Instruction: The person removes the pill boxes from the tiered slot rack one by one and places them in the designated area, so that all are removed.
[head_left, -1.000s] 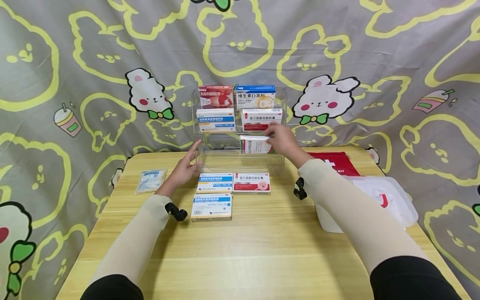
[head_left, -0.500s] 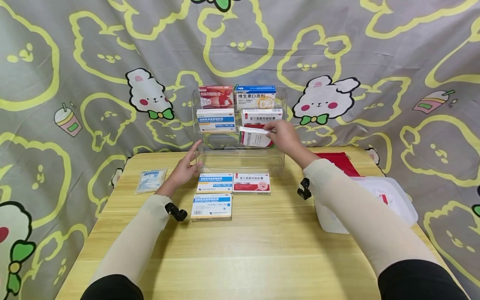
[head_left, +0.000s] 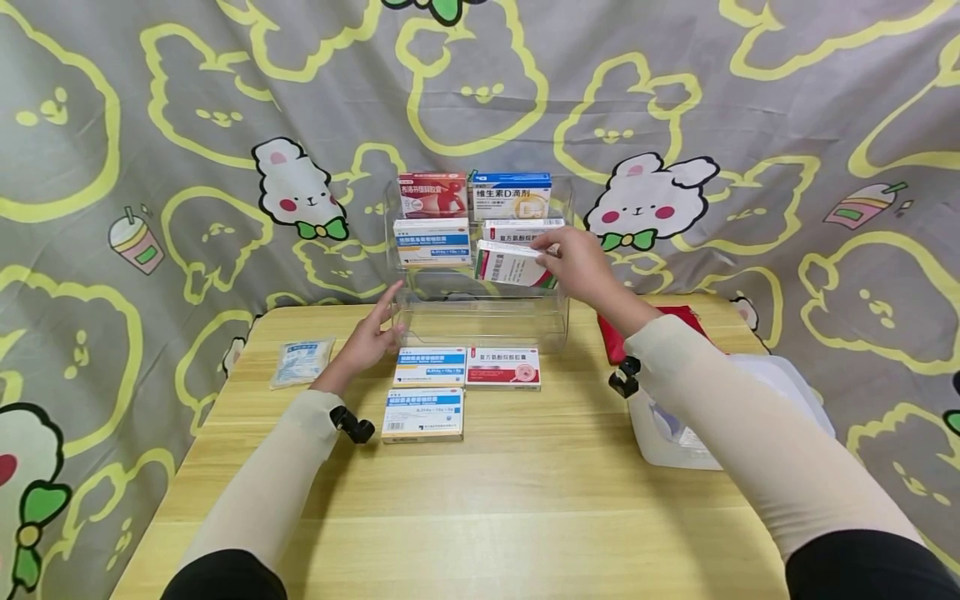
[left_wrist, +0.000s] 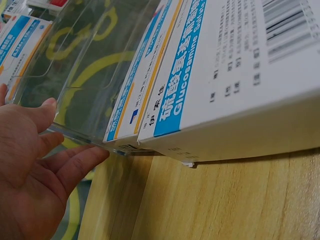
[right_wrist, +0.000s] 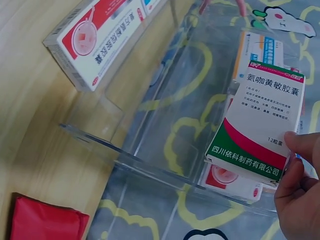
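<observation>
My right hand (head_left: 583, 262) pinches a white medicine box (head_left: 508, 264) with green and red bands, thumb on its front in the right wrist view. The tilted box hangs before the clear tiered rack (head_left: 480, 323), partly covering a red-and-white box (head_left: 517, 230) on the middle tier. My left hand (head_left: 366, 342) lies against the rack's left side, its fingers extended. Beside that box sits a blue-and-white glucosamine box (head_left: 432, 242). Up on the top tier are a red box (head_left: 432, 197) and a blue vitamin D box (head_left: 512, 197).
Before the rack lie two glucosamine boxes, one nearer (head_left: 423, 414) and one farther (head_left: 431, 367), plus a red-and-white box (head_left: 502, 368). A white-and-blue packet (head_left: 302, 362) is at left. At right are a red pouch (head_left: 611, 337) and a translucent tub (head_left: 660, 446), partly behind my arm.
My right hand has lifted the green-and-red banded box up from the rack's lower tier and drawn it toward me, tilting it. My left hand has stayed at the rack's side.
</observation>
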